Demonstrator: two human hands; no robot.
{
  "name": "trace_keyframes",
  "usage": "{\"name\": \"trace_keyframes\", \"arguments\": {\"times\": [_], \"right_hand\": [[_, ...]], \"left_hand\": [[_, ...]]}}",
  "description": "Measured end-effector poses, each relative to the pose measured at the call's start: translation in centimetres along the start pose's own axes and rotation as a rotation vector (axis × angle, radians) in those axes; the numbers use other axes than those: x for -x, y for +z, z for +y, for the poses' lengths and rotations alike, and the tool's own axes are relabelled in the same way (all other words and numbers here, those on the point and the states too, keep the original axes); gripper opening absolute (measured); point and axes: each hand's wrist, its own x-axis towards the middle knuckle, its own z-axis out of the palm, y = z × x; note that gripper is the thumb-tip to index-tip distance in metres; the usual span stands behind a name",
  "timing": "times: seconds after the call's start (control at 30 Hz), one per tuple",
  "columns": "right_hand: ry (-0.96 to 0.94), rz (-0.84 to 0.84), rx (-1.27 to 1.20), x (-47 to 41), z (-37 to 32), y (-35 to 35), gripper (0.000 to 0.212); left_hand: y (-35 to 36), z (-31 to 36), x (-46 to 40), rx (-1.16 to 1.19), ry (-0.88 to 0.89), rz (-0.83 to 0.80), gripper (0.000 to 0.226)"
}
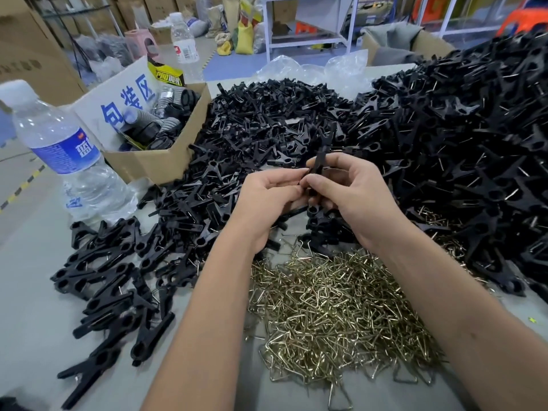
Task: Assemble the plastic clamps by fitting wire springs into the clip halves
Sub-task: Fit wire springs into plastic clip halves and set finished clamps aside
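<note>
Both hands meet over the middle of the table, pinching black plastic clip halves (318, 164) together between the fingertips. My left hand (267, 197) grips them from the left, my right hand (347, 191) from the right; the upper end sticks up above the fingers. Whether a spring sits in them is hidden by the fingers. A heap of brass-coloured wire springs (335, 310) lies right below my wrists. Loose black clip halves (267, 114) are piled behind the hands. Assembled clamps (106, 280) lie at the left, and a big mound of them (474, 137) rises at the right.
A water bottle (68, 161) stands at the left, close to the clamps. Behind it an open cardboard box (154, 161) holds dark round parts. A second bottle (184, 43) stands further back. Clear plastic bags (311, 69) lie at the table's far edge.
</note>
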Motion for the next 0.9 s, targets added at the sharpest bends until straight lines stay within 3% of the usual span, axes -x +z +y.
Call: {"name": "trace_keyframes", "arguments": {"times": [0.13,0.37,0.57,0.9], "right_hand": [[-0.017,0.011,-0.006,0.8,0.5,-0.7,0.012],[-0.044,0.065,-0.103,1.8,2.1,-1.1,0.023],[-0.024,-0.001,-0.142,1.8,2.8,-0.8,0.031],[0.018,0.062,-0.194,1.8,3.1,-0.9,0.030]], "left_hand": [[-0.1,-0.4,0.5,0.076,-0.010,-0.061,0.028],[-0.2,-0.6,0.5,0.080,0.033,0.187,0.015],[0.7,-0.8,0.5,0.082,-0.003,0.178,0.013],[1.2,-1.3,0.4,-0.019,0.044,0.204,0.015]]}}
